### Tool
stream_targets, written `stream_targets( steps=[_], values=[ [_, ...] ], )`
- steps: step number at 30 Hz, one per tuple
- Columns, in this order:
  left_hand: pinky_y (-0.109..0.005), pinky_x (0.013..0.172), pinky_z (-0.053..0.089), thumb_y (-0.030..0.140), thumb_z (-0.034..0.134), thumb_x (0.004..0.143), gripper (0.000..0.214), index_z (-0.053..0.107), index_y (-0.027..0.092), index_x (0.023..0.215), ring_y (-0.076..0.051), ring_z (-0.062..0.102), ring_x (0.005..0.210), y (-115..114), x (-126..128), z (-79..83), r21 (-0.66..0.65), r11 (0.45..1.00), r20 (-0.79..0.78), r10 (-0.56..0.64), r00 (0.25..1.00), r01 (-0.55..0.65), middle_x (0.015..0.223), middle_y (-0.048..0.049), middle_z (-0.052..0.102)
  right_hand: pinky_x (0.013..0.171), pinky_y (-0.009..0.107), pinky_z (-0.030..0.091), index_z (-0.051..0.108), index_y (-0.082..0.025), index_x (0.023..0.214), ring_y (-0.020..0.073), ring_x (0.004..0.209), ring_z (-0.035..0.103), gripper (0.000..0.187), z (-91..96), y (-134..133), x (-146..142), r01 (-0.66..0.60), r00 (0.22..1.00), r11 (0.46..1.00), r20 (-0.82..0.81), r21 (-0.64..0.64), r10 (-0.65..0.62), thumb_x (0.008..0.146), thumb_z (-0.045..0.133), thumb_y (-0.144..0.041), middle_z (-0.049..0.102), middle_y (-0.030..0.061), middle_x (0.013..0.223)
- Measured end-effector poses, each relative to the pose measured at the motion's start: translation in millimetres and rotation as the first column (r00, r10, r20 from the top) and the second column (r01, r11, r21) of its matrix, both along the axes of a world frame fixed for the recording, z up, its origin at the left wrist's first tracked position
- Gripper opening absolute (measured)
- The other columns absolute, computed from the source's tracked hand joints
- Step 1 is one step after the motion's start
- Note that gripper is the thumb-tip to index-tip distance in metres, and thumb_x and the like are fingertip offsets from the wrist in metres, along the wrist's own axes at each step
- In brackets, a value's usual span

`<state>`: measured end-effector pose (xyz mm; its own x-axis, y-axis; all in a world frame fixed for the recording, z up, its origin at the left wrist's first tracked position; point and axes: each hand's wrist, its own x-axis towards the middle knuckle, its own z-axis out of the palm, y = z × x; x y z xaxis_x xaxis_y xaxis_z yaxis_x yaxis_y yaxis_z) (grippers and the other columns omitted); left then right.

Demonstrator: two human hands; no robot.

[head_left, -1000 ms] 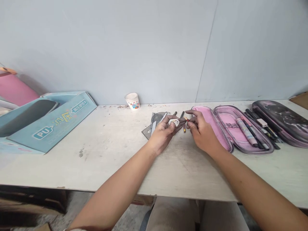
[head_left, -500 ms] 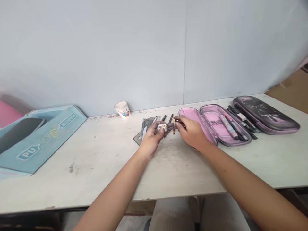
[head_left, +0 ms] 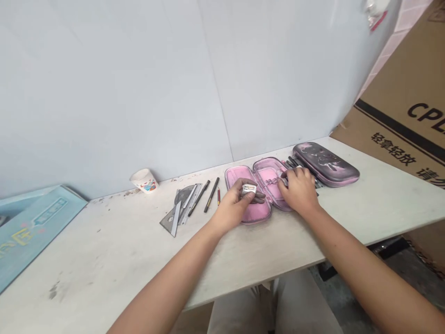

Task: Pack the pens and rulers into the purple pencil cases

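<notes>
Count on the white-painted tabletop: two hands, two pencil cases, one paper cup.

The left hand is closed to a narrow pinch, thumb and fingers on one small boxy silver block, held directly above the near tray of the open case. The right hand lies palm down with fingers curled, resting on the far tray of that case beside the pens. Whether it holds anything cannot be told; the fingers hide it.

The pink-lined pencil case is padded, rounded at the ends and lies open in two trays near the back edge. One dark marbled pencil case, glossy, lies just beyond it, with dark pens between them, number hidden.

Left of the open case lie two dark pens, one short red pencil, one grey triangular set square and overlapping pale strips, count unclear. The printed paper cup stands at the back edge. One blue printed box sits at the left edge; one cardboard carton stands past the right end.
</notes>
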<state>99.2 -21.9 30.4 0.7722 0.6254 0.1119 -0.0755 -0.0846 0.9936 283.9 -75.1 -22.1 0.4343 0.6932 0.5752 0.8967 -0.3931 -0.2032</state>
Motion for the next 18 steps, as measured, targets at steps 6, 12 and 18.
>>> stream_targets(
  steps=[6, 12, 18],
  values=[
    [-0.032, 0.077, 0.049, 0.026, 0.052, 0.084, 0.018, 0.045, 0.017, 0.097, -0.013, 0.062, 0.072, -3, -1, 5.9, 0.027, 1.000, -0.031, 0.014, 0.999, -0.013, 0.077, -0.0021, 0.062, 0.081, 0.038, 0.035, 0.061, -0.013, 0.091, 0.0277, 0.095, 0.046, 0.026, 4.7, 3, -4, -0.156, 0.987, 0.986, 0.050, 0.061, 0.153, 0.084, 0.043, -0.030, 0.058, 0.0137, 0.092],
    [-0.030, 0.072, 0.048, 0.026, 0.049, 0.084, 0.015, 0.045, 0.017, 0.095, -0.011, 0.058, 0.067, 20, -65, 1.8, 0.054, 0.984, -0.036, 0.173, 0.984, -0.171, 0.070, 0.0014, 0.057, 0.085, 0.038, 0.036, 0.061, -0.012, 0.091, 0.0267, 0.093, 0.046, 0.025, 23.5, 25, -36, -0.361, 0.926, 0.933, 0.116, 0.002, 0.358, 0.084, 0.042, -0.026, 0.058, 0.0131, 0.090],
    [-0.027, 0.068, 0.045, 0.023, 0.045, 0.085, 0.012, 0.043, 0.018, 0.095, -0.011, 0.056, 0.064, 52, -168, -3.7, 0.101, 0.929, -0.057, 0.363, 0.930, -0.356, 0.068, 0.0022, 0.057, 0.086, 0.034, 0.036, 0.060, -0.012, 0.091, 0.0242, 0.095, 0.047, 0.024, 46.3, 86, -129, -0.590, 0.787, 0.791, 0.106, -0.162, 0.608, 0.085, 0.040, -0.023, 0.061, 0.0112, 0.091]
  ],
)
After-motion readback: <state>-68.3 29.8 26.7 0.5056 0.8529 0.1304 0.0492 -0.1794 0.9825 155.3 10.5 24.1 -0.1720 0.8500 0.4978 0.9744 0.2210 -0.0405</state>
